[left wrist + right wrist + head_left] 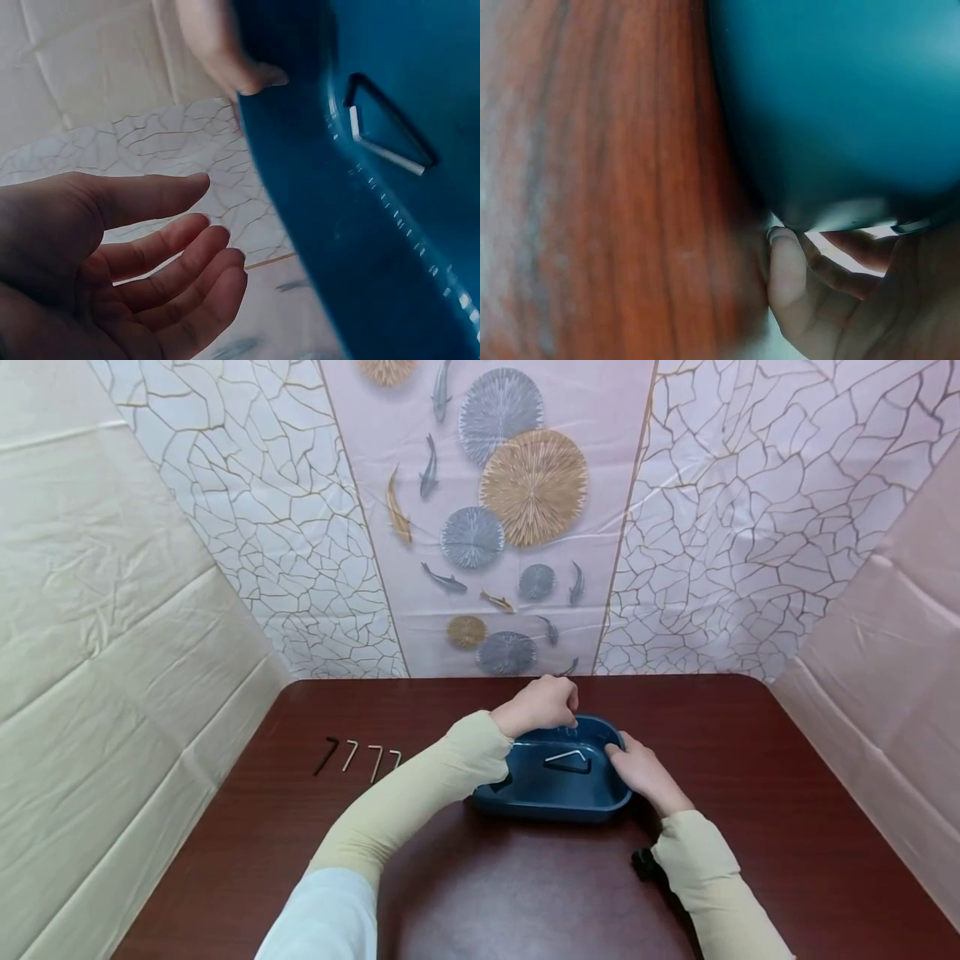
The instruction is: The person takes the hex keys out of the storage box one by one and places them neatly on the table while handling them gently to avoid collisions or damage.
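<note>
A blue oblong tray (551, 806) sits at the middle of the table. Inside it lie a silver hex key (564, 754) and a black hex key (576, 768), close together. My left hand (542, 703) hovers over the tray's far side; the left wrist view shows its fingers (184, 274) loosely bent, thumb apart, with nothing between them. At the tray's right end my right hand (639, 768) grips the rim, thumb over the edge. In the right wrist view, the tray's outer wall (840, 112) hides part of that hand's fingers.
Several more hex keys lie in a row on the table's left: a black one (326, 756) outermost, then silver ones (350, 755), the last beside my left sleeve (420, 785). A patterned wall sheet (495, 610) stands behind the table's back edge.
</note>
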Demonstrator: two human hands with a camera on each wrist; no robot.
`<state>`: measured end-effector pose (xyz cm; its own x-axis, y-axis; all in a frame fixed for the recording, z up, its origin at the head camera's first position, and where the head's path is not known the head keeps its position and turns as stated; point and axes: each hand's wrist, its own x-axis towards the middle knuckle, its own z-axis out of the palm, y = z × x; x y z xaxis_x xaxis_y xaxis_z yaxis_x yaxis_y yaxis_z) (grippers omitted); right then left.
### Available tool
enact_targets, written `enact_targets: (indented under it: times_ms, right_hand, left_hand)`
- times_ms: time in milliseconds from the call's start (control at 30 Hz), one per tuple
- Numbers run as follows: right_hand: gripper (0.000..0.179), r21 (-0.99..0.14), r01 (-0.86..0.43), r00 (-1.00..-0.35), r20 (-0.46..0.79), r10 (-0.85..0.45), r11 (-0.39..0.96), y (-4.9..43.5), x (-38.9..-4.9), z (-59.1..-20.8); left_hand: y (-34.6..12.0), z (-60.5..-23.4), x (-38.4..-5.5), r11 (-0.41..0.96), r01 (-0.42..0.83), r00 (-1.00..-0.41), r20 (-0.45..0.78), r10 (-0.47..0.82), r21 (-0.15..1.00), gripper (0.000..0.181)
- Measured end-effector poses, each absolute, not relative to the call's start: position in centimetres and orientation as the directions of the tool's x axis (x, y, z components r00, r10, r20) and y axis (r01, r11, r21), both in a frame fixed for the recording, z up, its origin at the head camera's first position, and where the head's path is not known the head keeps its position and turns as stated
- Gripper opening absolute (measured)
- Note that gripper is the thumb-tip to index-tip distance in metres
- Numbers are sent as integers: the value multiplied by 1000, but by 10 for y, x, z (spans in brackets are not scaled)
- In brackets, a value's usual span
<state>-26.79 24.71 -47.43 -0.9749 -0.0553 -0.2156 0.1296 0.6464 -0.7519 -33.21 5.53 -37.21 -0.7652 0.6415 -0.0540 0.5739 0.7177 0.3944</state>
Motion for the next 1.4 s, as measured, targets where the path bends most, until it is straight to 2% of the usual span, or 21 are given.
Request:
enact_targets:
  times_ms: [133, 367, 600, 867, 1067, 1400]
  right_hand:
    - [58, -751, 126, -974, -217, -62, 648, 247, -267, -471]
    - [57, -753, 120, -974, -214, -68, 647, 247, -268, -470]
    - [56, -747, 118, -975, -211, -65, 654, 248, -270, -469]
    - [53, -750, 114, -978, -200, -59, 651, 247, -270, -471]
    - [54, -758, 123, -974, -216, -69, 641, 247, -267, -476]
    - [54, -749, 113, -975, -209, -71, 652, 247, -266, -475]
  left_hand:
    - [61, -383, -335, 713, 556, -762, -82, 643, 428, 15]
    - [67, -401, -336, 716, 562, -737, -142, 661, 414, 3]
    - [68, -406, -336, 720, 554, -723, -186, 665, 418, 5]
    - [75, -407, -334, 728, 587, -683, -266, 680, 354, 17]
    - [80, -416, -332, 741, 596, -650, -356, 671, 309, 2]
    - [89, -424, -327, 731, 642, -616, -412, 672, 233, 7]
